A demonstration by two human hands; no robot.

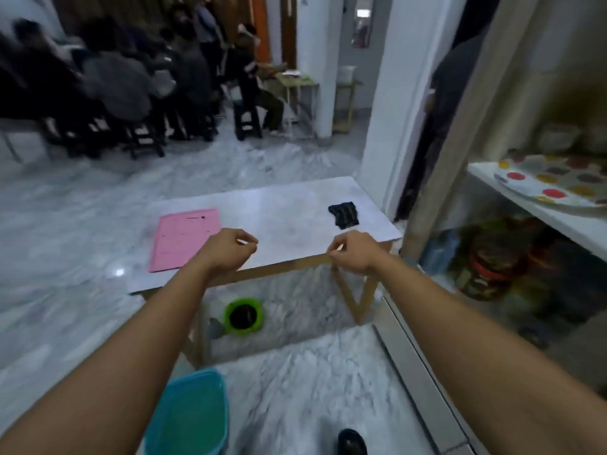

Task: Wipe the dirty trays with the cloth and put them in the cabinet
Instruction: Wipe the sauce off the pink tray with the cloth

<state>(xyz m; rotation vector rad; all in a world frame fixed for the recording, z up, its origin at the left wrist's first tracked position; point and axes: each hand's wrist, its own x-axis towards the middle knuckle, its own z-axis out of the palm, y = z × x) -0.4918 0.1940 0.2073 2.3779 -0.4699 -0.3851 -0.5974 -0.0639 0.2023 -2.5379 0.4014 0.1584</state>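
Observation:
A tray [551, 182] with coloured dots lies on the white cabinet shelf [538, 211] at the right. A dark cloth [344, 214] rests on the far right part of the small white table [289, 211]. My left hand [228, 247] hovers over the table's near edge with fingers curled and nothing in it. My right hand [351, 252] is at the same edge, fingers curled shut, also holding nothing that I can see. The view is blurred by motion.
A pink paper [185, 239] lies on the table's left side. Under the table sits a green-rimmed pot [243, 315]; a teal bucket [189, 415] stands near my feet. Jars fill the lower cabinet shelf [492, 261]. Several people sit on chairs at the back left.

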